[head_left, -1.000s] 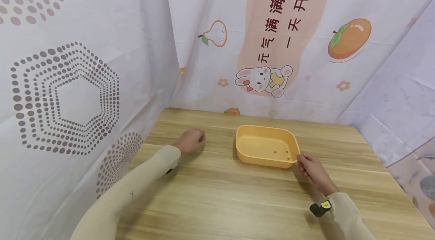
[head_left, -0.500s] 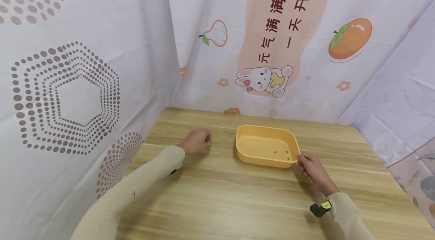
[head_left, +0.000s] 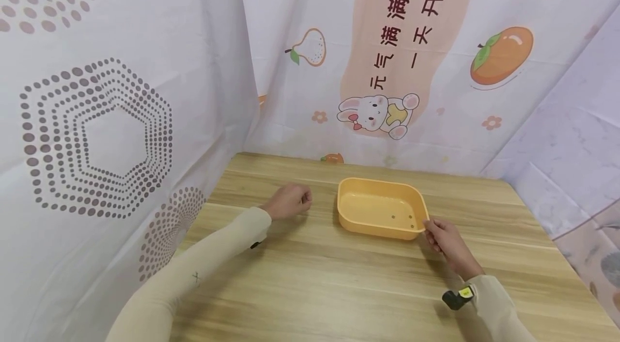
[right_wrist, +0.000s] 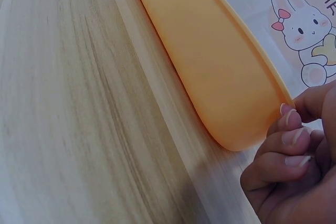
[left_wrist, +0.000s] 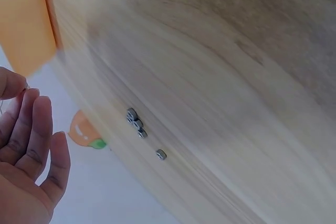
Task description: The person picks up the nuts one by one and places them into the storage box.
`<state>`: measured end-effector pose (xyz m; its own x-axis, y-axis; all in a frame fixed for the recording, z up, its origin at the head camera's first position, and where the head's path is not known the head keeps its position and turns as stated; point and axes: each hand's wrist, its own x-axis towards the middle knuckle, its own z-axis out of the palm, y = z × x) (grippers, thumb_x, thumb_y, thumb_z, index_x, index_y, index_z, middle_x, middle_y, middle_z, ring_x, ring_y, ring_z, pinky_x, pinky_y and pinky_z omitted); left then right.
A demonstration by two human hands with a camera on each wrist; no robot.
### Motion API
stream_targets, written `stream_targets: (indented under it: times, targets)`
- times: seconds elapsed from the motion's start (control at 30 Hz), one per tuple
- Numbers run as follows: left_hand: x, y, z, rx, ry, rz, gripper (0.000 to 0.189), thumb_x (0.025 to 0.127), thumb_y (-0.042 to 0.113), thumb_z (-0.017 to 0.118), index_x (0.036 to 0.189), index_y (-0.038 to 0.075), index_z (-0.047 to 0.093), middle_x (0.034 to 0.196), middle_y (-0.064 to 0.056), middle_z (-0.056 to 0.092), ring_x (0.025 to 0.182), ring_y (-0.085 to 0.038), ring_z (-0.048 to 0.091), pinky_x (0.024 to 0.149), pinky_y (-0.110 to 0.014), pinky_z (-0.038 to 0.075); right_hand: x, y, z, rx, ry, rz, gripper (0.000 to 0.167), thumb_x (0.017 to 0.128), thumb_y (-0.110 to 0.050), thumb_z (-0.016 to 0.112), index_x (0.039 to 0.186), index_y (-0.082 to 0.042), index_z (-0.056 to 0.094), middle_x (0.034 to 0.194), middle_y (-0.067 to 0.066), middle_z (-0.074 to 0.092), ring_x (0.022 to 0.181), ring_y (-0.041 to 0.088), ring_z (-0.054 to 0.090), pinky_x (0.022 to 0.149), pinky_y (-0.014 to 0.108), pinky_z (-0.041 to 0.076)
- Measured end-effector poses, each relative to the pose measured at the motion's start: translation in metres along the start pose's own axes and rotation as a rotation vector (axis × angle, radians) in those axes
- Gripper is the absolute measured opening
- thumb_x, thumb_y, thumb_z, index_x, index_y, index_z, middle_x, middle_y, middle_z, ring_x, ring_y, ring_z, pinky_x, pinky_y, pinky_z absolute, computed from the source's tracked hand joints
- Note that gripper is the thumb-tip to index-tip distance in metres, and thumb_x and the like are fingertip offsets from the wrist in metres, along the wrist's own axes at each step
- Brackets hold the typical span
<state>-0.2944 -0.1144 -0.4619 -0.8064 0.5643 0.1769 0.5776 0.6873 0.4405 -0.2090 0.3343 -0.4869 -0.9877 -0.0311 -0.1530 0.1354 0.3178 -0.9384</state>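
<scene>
My right hand [head_left: 448, 242] pinches the near right corner of a yellow-orange plastic basin [head_left: 382, 232], thumb and index finger on its rim; the other fingers are curled. Three small metal nuts [head_left: 393, 217] lie on the basin floor toward its right end. To the left of the basin, my left hand [head_left: 289, 201] hovers over the table. Its thumb and index fingertips [left_wrist: 30, 93] meet around a tiny thing, seemingly a nut, mostly hidden by them. Several more nuts [left_wrist: 131, 115] lie on the wood in the left wrist view, some clustered; the head view does not show them.
The wood-grain table [head_left: 310, 288] reaches back to a printed curtain [head_left: 300, 94] with a rabbit and fruit. Another white curtain [head_left: 116, 142] hangs close along the left side. Marbled cloth [head_left: 571, 142] borders the right. The left forearm [head_left: 208, 261] crosses the table's left part.
My left hand has moved steadily to the right, closer to the basin, fingertips still together. The right hand and the basin have stayed in place.
</scene>
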Motion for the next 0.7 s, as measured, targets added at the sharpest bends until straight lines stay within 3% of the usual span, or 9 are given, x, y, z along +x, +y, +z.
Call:
stream_targets:
  times: [0.37,0.6,0.7]
  targets:
    - [0.007,0.016,0.006,0.028,0.003,0.002,0.007,0.097,0.015,0.069,0.090,0.016,0.069,0.081,0.010,0.066,0.069,-0.004,0.057,0.065,-0.024,0.051,-0.001,0.002,0.000,0.008,0.000,0.002,0.038,0.110,-0.031,0.048,0.088,0.000,0.052,0.069,-0.002,0.046,0.053,0.008,0.040,0.047,0.022,0.036]
    - [0.009,0.032,0.010,0.071,0.027,0.108,0.005,0.096,0.015,0.069,0.090,0.015,0.069,0.083,0.008,0.068,0.073,-0.004,0.060,0.067,-0.022,0.051,-0.002,0.002,0.000,0.016,-0.001,-0.004,0.038,0.110,-0.031,0.049,0.084,-0.003,0.051,0.068,-0.001,0.046,0.053,0.008,0.040,0.047,0.022,0.035]
    - [0.010,0.036,0.012,0.076,0.028,0.113,0.006,0.096,0.015,0.069,0.090,0.016,0.069,0.084,0.008,0.067,0.076,-0.004,0.060,0.069,-0.022,0.051,-0.001,0.002,0.001,0.010,0.003,-0.006,0.038,0.110,-0.031,0.049,0.085,-0.002,0.051,0.068,-0.001,0.046,0.053,0.008,0.040,0.047,0.022,0.035]
